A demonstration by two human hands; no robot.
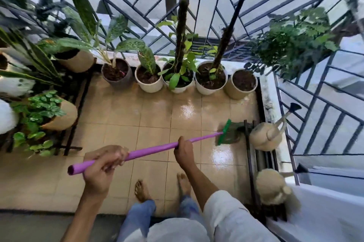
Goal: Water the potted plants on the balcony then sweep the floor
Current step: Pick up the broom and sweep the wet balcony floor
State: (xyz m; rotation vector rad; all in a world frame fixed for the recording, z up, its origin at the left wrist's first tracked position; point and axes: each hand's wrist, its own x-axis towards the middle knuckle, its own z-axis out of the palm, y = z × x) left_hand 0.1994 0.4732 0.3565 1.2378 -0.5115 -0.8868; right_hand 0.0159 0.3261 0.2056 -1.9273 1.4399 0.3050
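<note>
Broom [149, 148] time on my feed: left hand [102, 169] is wrapped round the purple handle near its butt end, right hand [184, 151] grasps the same handle further along, roughly mid-shaft. Green broom head [224, 133] sits past the right hand, down on the wet tiled floor [153, 115], just beside a dark rack [250, 155]. Beige watering can [265, 137] rests on that rack, beyond the broom head. Row of potted plants [177, 76] stands well ahead of both hands, along the railing [216, 15].
</note>
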